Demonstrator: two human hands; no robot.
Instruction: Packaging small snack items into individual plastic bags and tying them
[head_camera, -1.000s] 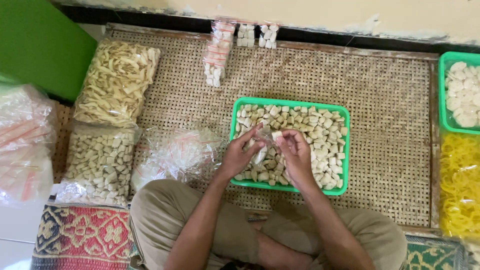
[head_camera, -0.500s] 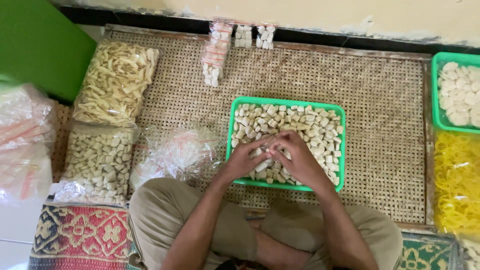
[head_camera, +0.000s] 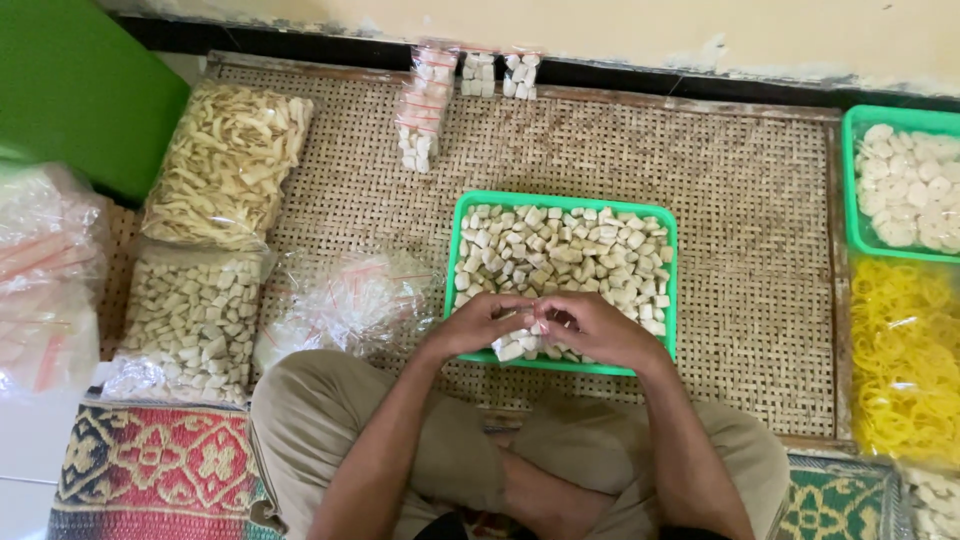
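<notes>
Two hands, left hand (head_camera: 480, 325), right hand (head_camera: 590, 328), fingers curled together over cubes in green tray (head_camera: 560, 205), long axis left-right

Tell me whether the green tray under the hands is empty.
No, the green tray is full of small pale cubes, and both hands rest over its near edge.

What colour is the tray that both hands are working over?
Green: the tray, filled with pale cube-shaped pieces, shows best in the head view.
</notes>
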